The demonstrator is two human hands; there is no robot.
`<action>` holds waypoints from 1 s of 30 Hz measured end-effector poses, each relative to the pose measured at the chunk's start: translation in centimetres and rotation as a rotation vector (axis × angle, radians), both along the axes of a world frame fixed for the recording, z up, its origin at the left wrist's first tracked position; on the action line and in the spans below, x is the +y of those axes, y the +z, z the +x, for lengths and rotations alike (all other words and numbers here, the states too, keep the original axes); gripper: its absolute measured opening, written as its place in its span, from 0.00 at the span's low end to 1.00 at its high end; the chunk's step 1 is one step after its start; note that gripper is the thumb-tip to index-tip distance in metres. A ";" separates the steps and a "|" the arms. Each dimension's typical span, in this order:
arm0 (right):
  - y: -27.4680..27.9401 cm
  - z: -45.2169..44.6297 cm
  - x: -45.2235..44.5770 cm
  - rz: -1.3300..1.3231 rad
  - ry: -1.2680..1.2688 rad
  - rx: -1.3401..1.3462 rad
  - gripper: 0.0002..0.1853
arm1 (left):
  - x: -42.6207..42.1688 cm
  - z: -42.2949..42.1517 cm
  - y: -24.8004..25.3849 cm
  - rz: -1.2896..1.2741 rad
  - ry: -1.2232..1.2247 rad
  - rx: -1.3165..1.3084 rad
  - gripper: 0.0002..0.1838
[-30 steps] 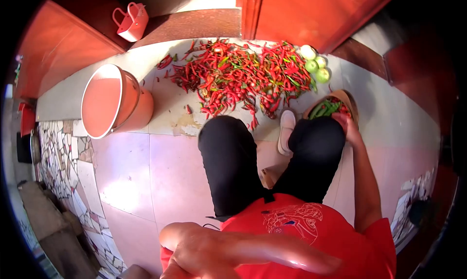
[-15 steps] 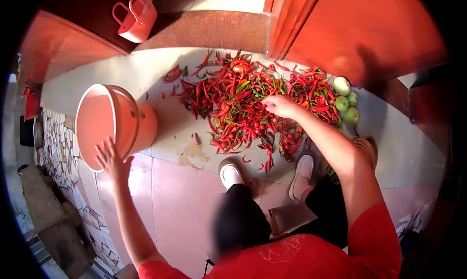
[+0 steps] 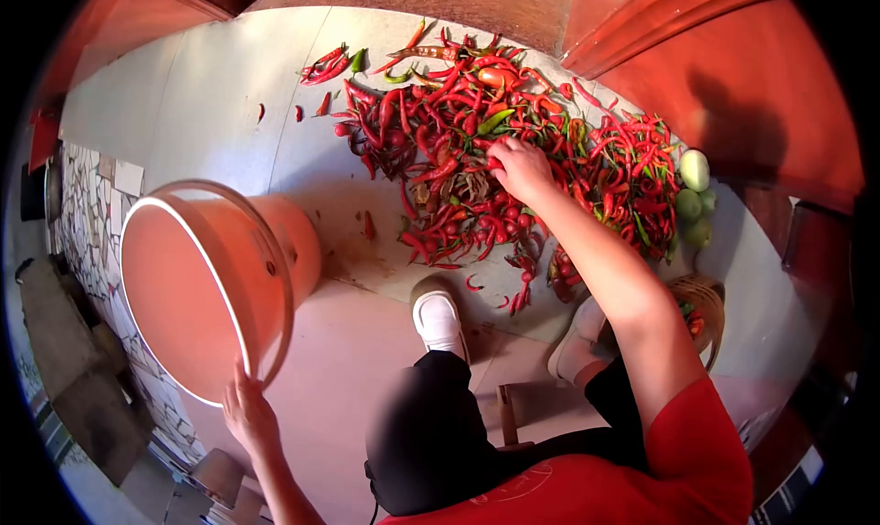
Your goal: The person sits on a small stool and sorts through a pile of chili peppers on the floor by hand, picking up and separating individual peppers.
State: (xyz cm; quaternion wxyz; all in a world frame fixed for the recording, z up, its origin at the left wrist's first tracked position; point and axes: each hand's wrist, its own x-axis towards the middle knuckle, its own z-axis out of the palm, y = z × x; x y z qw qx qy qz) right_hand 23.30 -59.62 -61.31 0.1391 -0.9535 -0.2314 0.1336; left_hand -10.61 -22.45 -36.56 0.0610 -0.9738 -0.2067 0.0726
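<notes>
A large pinkish-orange bucket [image 3: 289, 241] leans toward me on the left, its wide mouth facing me. My left hand [image 3: 249, 410] is at its near rim, fingers closed on the edge. On the pale floor lies a wide pile of red chili peppers [image 3: 449, 122], with a few green ones among them. My right hand [image 3: 521, 169] reaches into the middle of the pile, its fingers pinched round a red pepper [image 3: 496, 162].
Several pale green round vegetables [image 3: 695, 169] lie right of the pile. Beside my right foot, a woven basket [image 3: 710, 305] holds peppers. My shoes [image 3: 438, 319] stand just below the pile. Red doors [image 3: 733, 76] border the back.
Both hands have come forward from near my body and the basket: the left to the bucket, the right into the pile. The bucket is nearer and more tilted than half a second ago.
</notes>
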 end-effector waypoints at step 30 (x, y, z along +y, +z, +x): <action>1.3 0.3 1.2 -0.126 0.048 0.181 0.16 | -2.1 4.4 -2.5 0.018 0.400 0.121 0.24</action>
